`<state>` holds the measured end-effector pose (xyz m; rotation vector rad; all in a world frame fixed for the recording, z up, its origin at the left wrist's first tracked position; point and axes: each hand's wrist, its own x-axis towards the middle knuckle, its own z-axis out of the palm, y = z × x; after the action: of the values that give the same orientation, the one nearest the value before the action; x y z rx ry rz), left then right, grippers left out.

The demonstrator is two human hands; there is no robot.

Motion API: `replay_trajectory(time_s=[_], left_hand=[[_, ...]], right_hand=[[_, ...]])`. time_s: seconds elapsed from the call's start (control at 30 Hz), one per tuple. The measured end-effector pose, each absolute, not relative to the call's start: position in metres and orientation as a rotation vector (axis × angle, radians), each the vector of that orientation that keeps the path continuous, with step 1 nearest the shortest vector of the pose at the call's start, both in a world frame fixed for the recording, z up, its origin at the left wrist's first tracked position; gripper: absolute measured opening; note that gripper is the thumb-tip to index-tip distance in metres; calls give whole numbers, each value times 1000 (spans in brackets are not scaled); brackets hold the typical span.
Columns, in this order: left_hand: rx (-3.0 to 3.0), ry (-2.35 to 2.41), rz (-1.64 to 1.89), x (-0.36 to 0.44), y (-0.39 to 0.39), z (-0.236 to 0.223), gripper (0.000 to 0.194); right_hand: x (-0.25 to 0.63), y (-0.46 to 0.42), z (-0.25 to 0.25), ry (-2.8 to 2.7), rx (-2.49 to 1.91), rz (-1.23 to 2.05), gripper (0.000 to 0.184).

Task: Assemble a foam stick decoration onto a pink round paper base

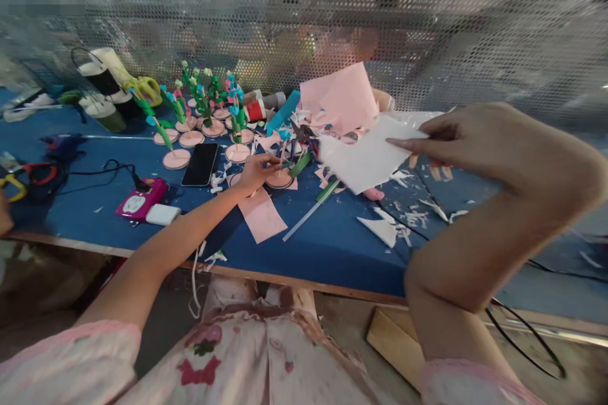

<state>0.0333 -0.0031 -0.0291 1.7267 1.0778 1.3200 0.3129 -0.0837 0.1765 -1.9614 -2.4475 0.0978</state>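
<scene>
My right hand [456, 139] is raised over the table, pinching the edge of a white paper sheet [373, 155] with a ragged left side. Low on the table, my left hand [259, 174] has its fingertips closed at the foot of a paper flower [284, 150] with a thin stick stem and blue top. That flower stands on a round pink base [279, 180]; the exact grip point is partly hidden. A loose green strip [300, 165] leans beside it. A pink paper piece [262, 215] lies below my left hand, and a clear glue stick [311, 210] lies to its right.
Several finished-looking flowers on round bases [191, 138] stand at the back left. A phone [200, 164] and a magenta power socket [141, 199] lie nearby. Pink sheets [339, 98] and white scraps [380, 228] cover the right. A perforated metal screen [266, 31] bounds the back.
</scene>
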Motion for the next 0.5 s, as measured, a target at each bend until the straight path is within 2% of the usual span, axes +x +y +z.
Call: replay_trajectory(time_s=[0.07, 0.2, 0.27, 0.4, 0.5], left_hand=[[1716, 1080, 1310, 33, -4, -28, 29], [1755, 1154, 1290, 33, -4, -27, 26], [1767, 1134, 1284, 33, -4, -26, 25], [1717, 1068, 1291, 33, -8, -23, 26], [1718, 1120, 1267, 33, -9, -22, 24]], right_hand=[[309, -84, 176, -2468, -1901, 87, 60], [303, -89, 178, -2596, -1682, 502, 66], [304, -87, 178, -2530, -1779, 444, 65], [310, -82, 176, -2396, -1933, 76, 64], [306, -91, 177, -2523, -1716, 163, 66]])
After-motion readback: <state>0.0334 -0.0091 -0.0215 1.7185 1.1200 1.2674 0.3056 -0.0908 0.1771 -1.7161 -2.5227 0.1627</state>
